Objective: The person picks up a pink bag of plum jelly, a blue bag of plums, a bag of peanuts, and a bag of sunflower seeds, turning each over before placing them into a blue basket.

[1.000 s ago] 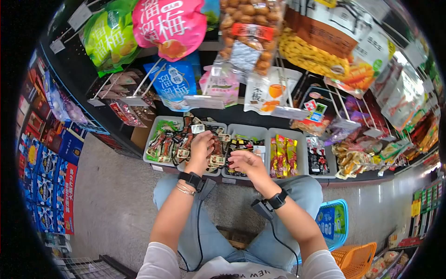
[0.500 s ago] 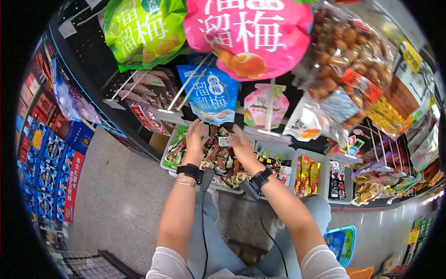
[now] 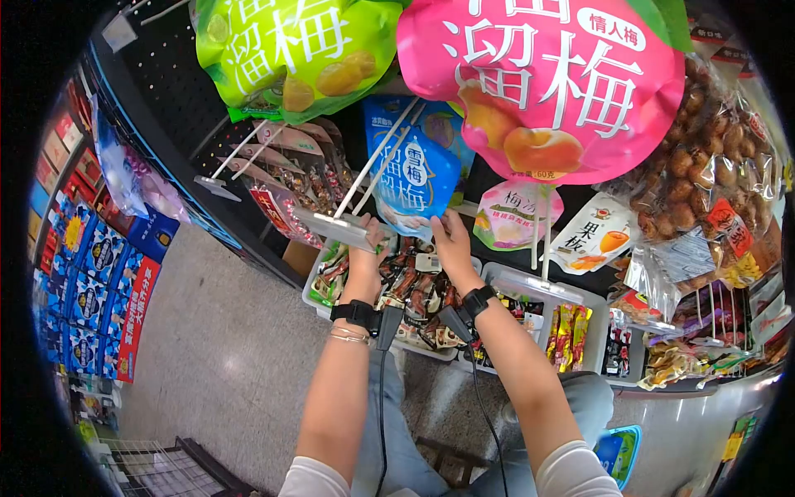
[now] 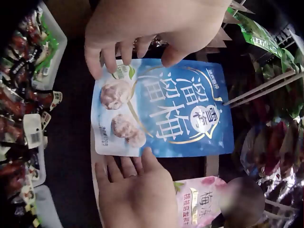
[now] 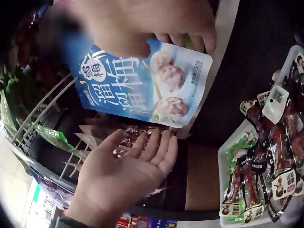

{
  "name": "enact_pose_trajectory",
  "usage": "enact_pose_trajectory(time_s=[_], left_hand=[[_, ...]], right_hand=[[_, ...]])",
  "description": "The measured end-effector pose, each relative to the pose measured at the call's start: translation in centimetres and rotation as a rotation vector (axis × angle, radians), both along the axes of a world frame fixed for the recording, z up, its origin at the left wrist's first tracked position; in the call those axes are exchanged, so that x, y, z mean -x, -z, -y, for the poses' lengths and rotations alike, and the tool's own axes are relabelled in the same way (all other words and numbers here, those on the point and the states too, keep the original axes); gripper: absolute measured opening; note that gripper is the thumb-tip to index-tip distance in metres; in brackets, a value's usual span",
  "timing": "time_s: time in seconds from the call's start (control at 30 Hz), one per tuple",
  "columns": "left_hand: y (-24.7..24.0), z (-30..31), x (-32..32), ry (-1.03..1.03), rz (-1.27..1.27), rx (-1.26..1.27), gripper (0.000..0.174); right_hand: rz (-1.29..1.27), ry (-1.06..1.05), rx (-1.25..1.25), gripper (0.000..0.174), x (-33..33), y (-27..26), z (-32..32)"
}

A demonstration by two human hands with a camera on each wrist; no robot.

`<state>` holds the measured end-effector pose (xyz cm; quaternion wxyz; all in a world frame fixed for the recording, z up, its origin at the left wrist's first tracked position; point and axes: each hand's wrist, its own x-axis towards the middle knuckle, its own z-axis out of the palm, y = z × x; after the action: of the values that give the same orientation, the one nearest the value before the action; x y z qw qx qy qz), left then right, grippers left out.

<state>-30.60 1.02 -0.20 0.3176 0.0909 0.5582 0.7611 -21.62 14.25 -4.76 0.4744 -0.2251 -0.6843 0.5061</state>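
A blue snack bag (image 3: 411, 178) with white characters hangs from a metal peg in the head view. My left hand (image 3: 364, 261), partly hidden by a price-tag holder (image 3: 331, 228), is at the bag's lower left side. In the right wrist view, the fingers of that left hand (image 5: 130, 159) are spread below the bag. My right hand (image 3: 453, 248) is at its lower right corner. Both hands flank the blue bag (image 4: 161, 107) in the left wrist view, with the right hand's thumb tip (image 4: 148, 153) right at its edge.
Large green (image 3: 306, 50) and pink (image 3: 542, 87) bags hang close overhead. Right of the blue bag hang a small pink pouch (image 3: 517, 217) and a white bag (image 3: 592, 236). Below stand grey bins (image 3: 497, 273) of wrapped snacks. A blue basket (image 3: 636, 451) is on the floor.
Both hands have left the bins of wrapped snacks and moved up and forward to either side of the blue bag. The head view has shifted closer to the hanging bags.
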Motion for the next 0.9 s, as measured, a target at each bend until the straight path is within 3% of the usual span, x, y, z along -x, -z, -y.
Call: enact_pose_trajectory(time_s=[0.1, 0.33, 0.43, 0.53, 0.63, 0.67, 0.77, 0.9], left_hand=[[-1.0, 0.4, -0.2, 0.019, -0.049, 0.018, 0.061], [-1.3, 1.6, 0.4, 0.015, -0.102, -0.022, 0.066], [-0.9, 2.4, 0.7, 0.042, -0.126, -0.008, 0.065], [-1.0, 3.3, 0.7, 0.054, -0.186, 0.025, 0.063], [-2.0, 4.7, 0.6, 0.071, -0.186, -0.062, 0.047], [-2.5, 5.5, -0.1, 0.049, -0.08, -0.015, 0.049], [-0.2, 6.9, 0.8, 0.121, -0.062, -0.183, 0.054], [-1.3, 9.6, -1.6, 0.051, -0.043, -0.202, 0.053]], right_hand=[[0.159, -0.031, -0.034, 0.019, -0.4, -0.6, 0.1], [0.085, 0.006, -0.072, 0.025, -3.2, -3.1, 2.2], [-0.014, -0.042, -0.029, 0.029, -5.2, -6.0, 4.2], [0.012, -0.114, 0.099, 0.021, -6.9, -5.8, 5.4], [0.031, -0.152, 0.067, 0.019, -8.6, -6.1, 7.4], [-0.005, -0.187, 0.14, 0.021, -9.2, -6.4, 8.4], [-0.031, -0.24, 0.223, 0.022, -10.6, -7.1, 11.2], [-0.068, -0.317, 0.324, 0.022, -12.1, -6.8, 14.2]])
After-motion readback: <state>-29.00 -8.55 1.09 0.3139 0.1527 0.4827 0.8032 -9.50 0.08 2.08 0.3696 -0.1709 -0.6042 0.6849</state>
